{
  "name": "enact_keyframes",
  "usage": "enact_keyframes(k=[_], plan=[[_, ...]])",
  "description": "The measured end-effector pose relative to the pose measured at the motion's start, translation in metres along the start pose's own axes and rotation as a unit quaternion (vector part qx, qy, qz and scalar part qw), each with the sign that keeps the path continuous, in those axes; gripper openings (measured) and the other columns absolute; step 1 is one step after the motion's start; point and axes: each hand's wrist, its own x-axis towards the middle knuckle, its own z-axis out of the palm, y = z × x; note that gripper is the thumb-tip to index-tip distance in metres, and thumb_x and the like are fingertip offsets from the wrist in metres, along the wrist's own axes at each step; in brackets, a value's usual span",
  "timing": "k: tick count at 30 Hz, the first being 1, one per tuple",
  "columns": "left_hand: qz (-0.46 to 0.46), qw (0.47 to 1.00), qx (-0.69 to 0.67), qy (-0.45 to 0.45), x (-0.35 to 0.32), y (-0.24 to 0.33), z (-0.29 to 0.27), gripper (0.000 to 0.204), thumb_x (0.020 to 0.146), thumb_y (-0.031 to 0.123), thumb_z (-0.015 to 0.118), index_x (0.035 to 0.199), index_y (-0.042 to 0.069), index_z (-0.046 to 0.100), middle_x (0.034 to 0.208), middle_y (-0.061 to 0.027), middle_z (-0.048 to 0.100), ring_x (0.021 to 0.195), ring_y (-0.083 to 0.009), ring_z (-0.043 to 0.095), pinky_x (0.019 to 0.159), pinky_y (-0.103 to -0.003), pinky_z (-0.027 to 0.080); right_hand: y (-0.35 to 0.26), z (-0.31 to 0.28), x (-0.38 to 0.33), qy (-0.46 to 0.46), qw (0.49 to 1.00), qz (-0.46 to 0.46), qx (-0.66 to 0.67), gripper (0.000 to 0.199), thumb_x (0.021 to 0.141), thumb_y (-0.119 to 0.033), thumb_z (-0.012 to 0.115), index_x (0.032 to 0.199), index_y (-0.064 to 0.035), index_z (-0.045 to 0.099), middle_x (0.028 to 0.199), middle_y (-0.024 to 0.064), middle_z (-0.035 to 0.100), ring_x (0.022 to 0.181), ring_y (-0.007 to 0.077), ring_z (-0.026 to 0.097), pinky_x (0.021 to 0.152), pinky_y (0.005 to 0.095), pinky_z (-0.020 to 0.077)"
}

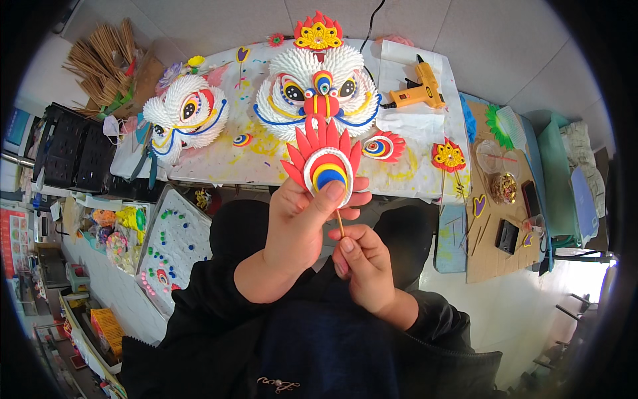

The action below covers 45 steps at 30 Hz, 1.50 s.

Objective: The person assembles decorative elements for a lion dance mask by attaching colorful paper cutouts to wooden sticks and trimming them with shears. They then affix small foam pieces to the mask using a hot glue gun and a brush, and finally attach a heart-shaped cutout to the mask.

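Note:
My left hand (302,216) grips a clay ornament (321,157) by its lower part, the thumb across its face. The ornament has red pointed petals around a white rim, with red, yellow and blue bands inside. From its underside runs a thin wooden stick (341,223), pinched between the thumb and fingers of my right hand (362,263). Beyond my hands on the table stands a white clay lion head (282,114) with a red and yellow flame crest (318,33). A similar oval piece with red petals (383,147) lies to the right of the ornament.
A second white lion head (185,116) stands at left. A yellow glue gun (420,86) lies back right on the white-covered table (266,171). Bundled sticks (100,60) fill the back left. A cardboard sheet (488,256) at right bears a sequin cup (503,188). A bead tray (176,243) is at lower left.

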Motion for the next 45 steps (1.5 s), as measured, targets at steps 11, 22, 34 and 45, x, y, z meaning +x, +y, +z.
enact_keyframes(k=[11, 22, 34, 45], plan=[[-0.008, 1.0, 0.003, 0.006, -0.006, -0.005, 0.004, 0.032, 0.09, 0.022, 0.054, 0.111, -0.002, 0.054, 0.1, -0.0223, 0.063, 0.087, -0.0275, 0.065, 0.069, -0.032, 0.055, 0.001, 0.002, -0.004, 0.025, 0.999, 0.008, 0.021, 0.019, 0.095, -0.019, 0.047, 0.105, -0.0041, 0.055, 0.065, -0.0026, 0.047, 0.055, 0.0038, 0.037, 0.049, 0.0175, 0.0301], [-0.028, 0.998, -0.05, -0.01, -0.01, -0.003, 0.005, 0.029, 0.09, 0.019, 0.057, 0.108, -0.003, 0.057, 0.099, -0.0169, 0.064, 0.089, -0.0223, 0.064, 0.076, -0.03, 0.052, 0.003, 0.004, -0.005, 0.032, 0.999, -0.016, 0.023, 0.018, 0.095, -0.015, 0.046, 0.105, -0.0032, 0.056, 0.065, -0.0026, 0.048, 0.055, 0.0038, 0.038, 0.049, 0.0172, 0.0307], [-0.045, 0.998, -0.047, -0.006, -0.016, -0.01, 0.007, 0.027, 0.09, 0.017, 0.056, 0.107, -0.005, 0.056, 0.099, -0.0165, 0.064, 0.091, -0.0221, 0.063, 0.079, -0.031, 0.051, 0.007, 0.003, -0.004, 0.046, 0.996, -0.068, 0.028, 0.018, 0.094, -0.012, 0.048, 0.106, 0.0, 0.056, 0.075, -0.0017, 0.053, 0.057, 0.0039, 0.04, 0.051, 0.0177, 0.033], [-0.042, 0.998, -0.05, 0.023, -0.016, -0.019, 0.002, 0.025, 0.089, 0.015, 0.057, 0.107, -0.003, 0.056, 0.099, -0.0155, 0.064, 0.091, -0.0216, 0.063, 0.079, -0.031, 0.051, 0.006, -0.004, 0.007, 0.013, 1.0, -0.023, 0.0, 0.017, 0.096, -0.013, 0.044, 0.105, -0.0023, 0.054, 0.068, -0.0028, 0.048, 0.057, 0.0041, 0.039, 0.051, 0.018, 0.0318]])
